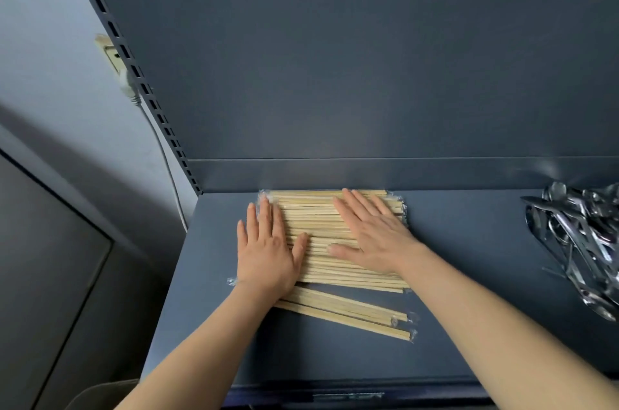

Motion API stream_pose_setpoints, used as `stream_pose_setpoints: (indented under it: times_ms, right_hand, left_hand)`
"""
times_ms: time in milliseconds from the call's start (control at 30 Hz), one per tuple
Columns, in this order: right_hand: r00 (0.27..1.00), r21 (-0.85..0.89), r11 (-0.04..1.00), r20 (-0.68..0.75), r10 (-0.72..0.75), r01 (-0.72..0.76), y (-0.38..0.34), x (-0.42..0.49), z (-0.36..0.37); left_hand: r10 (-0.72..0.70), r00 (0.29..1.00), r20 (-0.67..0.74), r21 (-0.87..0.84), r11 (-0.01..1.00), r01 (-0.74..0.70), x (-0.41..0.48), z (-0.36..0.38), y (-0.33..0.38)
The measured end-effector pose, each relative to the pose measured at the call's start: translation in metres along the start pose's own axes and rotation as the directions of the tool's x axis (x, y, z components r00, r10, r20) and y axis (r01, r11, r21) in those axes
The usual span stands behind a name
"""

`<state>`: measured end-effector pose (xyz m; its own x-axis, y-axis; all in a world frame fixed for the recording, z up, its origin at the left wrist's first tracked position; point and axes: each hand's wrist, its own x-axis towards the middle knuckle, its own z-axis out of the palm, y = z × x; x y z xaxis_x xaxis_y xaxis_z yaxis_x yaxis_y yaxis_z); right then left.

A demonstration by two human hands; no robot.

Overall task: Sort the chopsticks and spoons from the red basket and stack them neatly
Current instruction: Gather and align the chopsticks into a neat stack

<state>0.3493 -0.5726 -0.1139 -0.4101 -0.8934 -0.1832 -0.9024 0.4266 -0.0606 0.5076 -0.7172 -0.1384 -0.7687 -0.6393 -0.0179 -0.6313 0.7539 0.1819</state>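
Note:
A flat layer of wrapped wooden chopsticks lies side by side on the dark blue shelf, against its back wall. My left hand lies flat, fingers straight, on the pile's left end. My right hand presses flat on the pile's right half. Two or three more wrapped chopstick pairs lie skewed just in front of the pile. A heap of shiny metal spoons sits at the shelf's right edge, partly cut off. The red basket is out of view.
The shelf's blue back panel rises behind the pile. A slotted upright runs along the left side, with a wall socket and white cable beside it. Bare shelf lies between chopsticks and spoons.

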Motion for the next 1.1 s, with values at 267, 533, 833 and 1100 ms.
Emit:
stream_pose_setpoints:
  times_ms: [267, 533, 833, 1100]
  right_hand:
    - [0.999, 0.018, 0.999, -0.016, -0.049, 0.049, -0.015, -0.022, -0.003]
    - [0.994, 0.01, 0.997, -0.082, 0.074, -0.073, -0.045, -0.042, 0.023]
    - [0.95, 0.218, 0.959, -0.212, 0.228, -0.181, -0.024, -0.073, 0.02]
    - [0.878, 0.709, 0.648, -0.087, 0.471, -0.277, -0.022, -0.101, 0.044]
  left_hand:
    - [0.094, 0.996, 0.014, 0.17, 0.981, -0.095, -0.016, -0.02, -0.008]
    - [0.294, 0.952, 0.079, 0.109, 0.947, -0.302, -0.034, -0.004, -0.002]
    - [0.108, 0.986, -0.123, -0.453, 0.878, -0.153, -0.052, -0.018, -0.038]
    - [0.121, 0.992, -0.028, -0.601, 0.791, -0.113, -0.078, 0.0, -0.028]
